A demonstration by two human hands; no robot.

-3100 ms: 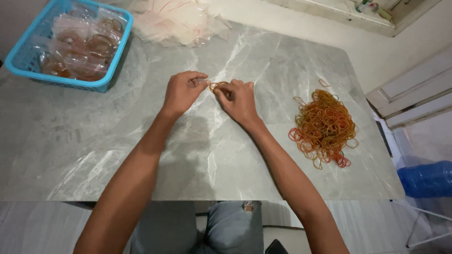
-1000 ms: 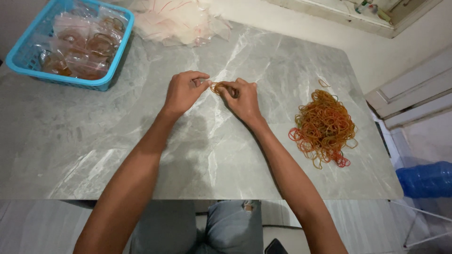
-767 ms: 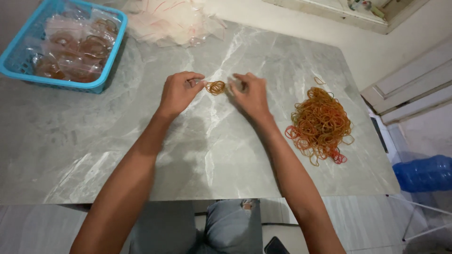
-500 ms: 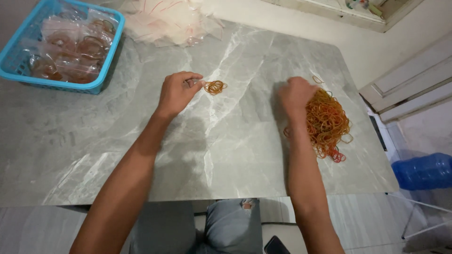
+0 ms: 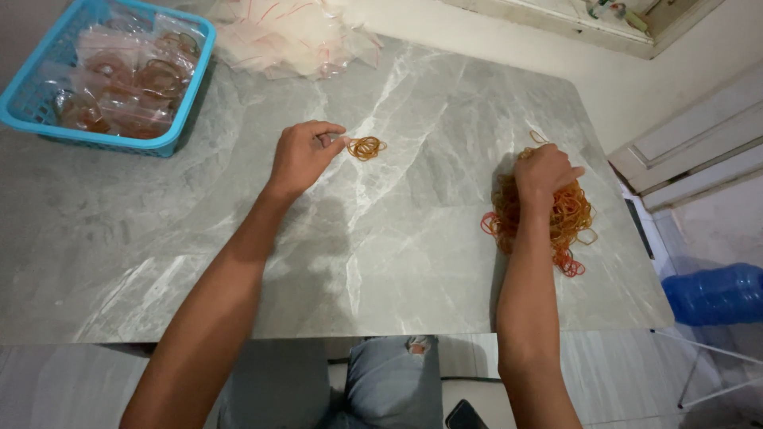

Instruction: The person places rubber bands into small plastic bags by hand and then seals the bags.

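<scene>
My left hand (image 5: 304,152) rests on the grey marble table (image 5: 238,262), fingers pinched on a small clear plastic bag beside a little bundle of orange rubber bands (image 5: 366,147). Whether the bundle lies inside the bag I cannot tell. My right hand (image 5: 544,171) is over at the right, pressed into the loose pile of orange and red rubber bands (image 5: 571,218), fingers curled into them.
A blue plastic basket (image 5: 171,141) with several filled bags of rubber bands stands at the far left. A heap of empty clear bags (image 5: 290,36) lies at the table's back edge. A blue water jug (image 5: 715,292) stands on the floor to the right.
My right hand left the small bundle by the left hand and travelled right to the loose pile. The left hand stayed where it was, still pinching.
</scene>
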